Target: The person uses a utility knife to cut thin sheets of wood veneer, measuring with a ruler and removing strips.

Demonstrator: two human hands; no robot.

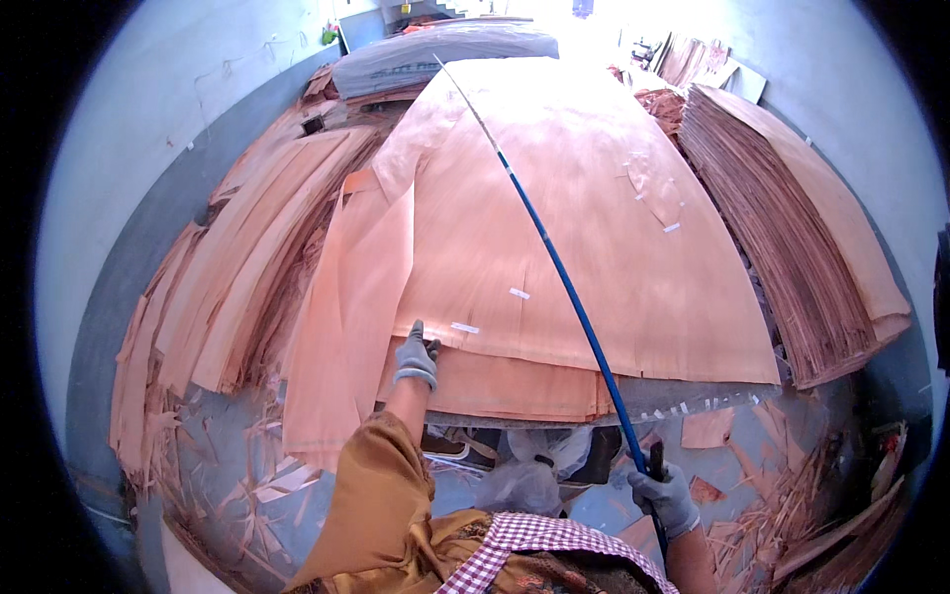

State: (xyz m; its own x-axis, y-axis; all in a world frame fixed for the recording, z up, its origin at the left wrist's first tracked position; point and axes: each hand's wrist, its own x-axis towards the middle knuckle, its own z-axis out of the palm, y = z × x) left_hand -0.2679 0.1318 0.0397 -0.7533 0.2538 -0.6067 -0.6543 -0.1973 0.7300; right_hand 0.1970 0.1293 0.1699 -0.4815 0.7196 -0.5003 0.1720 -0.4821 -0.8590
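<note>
The sheet point(564, 198) lies broad and flat in front of me, its wood grain running away from me toward the bright far end of the room. Bits of white tape point(520, 293) are stuck to it, two near my edge and more on the right, around a patch of cracks. My left hand point(417, 361), in a grey glove, is at the near edge, left of the middle. Its forefinger reaches up onto the wood; the other fingers are curled (whether they pinch the edge, I cannot tell).

My right hand point(668, 498), gloved too, is low on the right, fingers closed around the blue pole point(564, 262). The pole slants up and left across the sheet, its pale tip near the far left corner; I cannot tell if it touches the wood. A short black thing point(656, 457) sticks up from the same fist.

Under the near edge another sheet shows, and a loose strip point(346, 327) hangs down at the left. The table point(658, 394) shows grey at the right, with small white strips along its rim. Beneath it sits a clear plastic bag point(534, 470). Veneer piles stand on both sides, left point(267, 257) and right point(782, 238), and torn scraps point(708, 428) litter the floor.
</note>
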